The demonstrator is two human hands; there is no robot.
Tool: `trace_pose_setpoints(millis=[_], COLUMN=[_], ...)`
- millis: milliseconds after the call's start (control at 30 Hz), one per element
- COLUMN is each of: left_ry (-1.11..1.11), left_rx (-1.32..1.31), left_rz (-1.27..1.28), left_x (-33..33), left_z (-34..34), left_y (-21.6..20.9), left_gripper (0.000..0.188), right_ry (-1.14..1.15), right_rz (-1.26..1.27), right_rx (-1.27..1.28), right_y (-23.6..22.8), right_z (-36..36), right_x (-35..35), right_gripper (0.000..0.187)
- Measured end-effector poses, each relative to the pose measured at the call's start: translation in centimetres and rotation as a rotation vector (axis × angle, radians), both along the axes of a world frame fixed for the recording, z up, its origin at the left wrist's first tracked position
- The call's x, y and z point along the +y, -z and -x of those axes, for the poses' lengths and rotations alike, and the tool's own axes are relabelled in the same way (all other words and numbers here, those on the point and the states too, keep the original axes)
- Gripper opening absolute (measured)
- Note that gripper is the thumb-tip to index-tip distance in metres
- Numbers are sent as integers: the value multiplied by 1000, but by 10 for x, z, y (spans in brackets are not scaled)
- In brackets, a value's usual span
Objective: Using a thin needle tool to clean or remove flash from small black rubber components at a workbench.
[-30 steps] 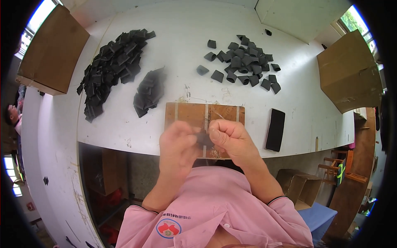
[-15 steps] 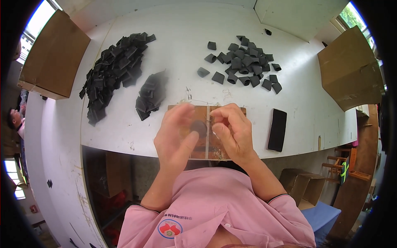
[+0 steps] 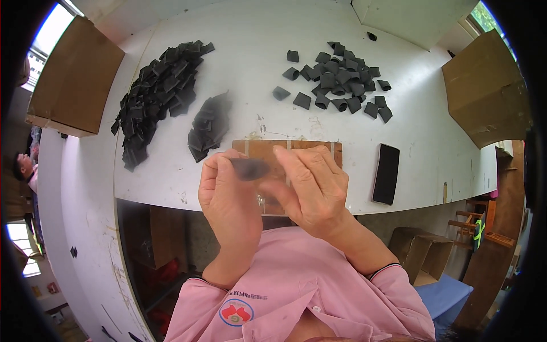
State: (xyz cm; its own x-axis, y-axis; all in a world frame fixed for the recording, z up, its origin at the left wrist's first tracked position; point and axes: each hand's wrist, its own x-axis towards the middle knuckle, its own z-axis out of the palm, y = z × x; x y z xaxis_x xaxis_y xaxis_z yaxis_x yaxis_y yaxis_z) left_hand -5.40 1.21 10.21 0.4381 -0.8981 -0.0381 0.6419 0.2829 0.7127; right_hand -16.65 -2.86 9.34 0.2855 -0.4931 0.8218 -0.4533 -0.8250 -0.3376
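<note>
From where I stand, a brown cardboard box (image 3: 77, 77) sits at the far left of the white table (image 3: 256, 68). Next comes a big heap of flat black pieces (image 3: 156, 94), then a smaller black heap (image 3: 209, 126) just beyond the left hand (image 3: 228, 196). A brown board (image 3: 259, 147) with pale strips lies under both hands, which hide much of it. Past it, black fabric sleeves (image 3: 342, 80) lie scattered, several with hollow ends showing. A dark smartphone (image 3: 386, 174) lies near the right hand (image 3: 316, 188), and another cardboard box (image 3: 484, 88) stands at the far right.

The left thumb and fingers pinch one black sleeve (image 3: 249, 169) by its left end, above the board. Its other end points into the gap between the right thumb and forefinger, which are spread apart; I can't tell whether they touch it. The piece looks short, dark and tube-like, its right end rounded and blurred.
</note>
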Motion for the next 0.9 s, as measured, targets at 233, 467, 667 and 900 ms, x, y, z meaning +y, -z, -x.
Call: trace_pose_setpoints(millis=[233,467,667,900], left_ry=[223,12,9,-25], left_rx=[355,-26,-42,-242], left_rz=[92,-37,-20,-46], left_x=[2,0,6,5], left_z=[2,12,6,6], left_y=[-20,-2,10,15], left_gripper=[11,9,10,6], right_ry=[-124,-52,-101,-229], right_rz=[-371,-173,-246,-381], right_rx=[-218,-67,16,-4], right_y=[-4,3,6,7], right_z=[10,7,5,11], right_x=[8,0,-4,-11], right_gripper=[45,38,23,19])
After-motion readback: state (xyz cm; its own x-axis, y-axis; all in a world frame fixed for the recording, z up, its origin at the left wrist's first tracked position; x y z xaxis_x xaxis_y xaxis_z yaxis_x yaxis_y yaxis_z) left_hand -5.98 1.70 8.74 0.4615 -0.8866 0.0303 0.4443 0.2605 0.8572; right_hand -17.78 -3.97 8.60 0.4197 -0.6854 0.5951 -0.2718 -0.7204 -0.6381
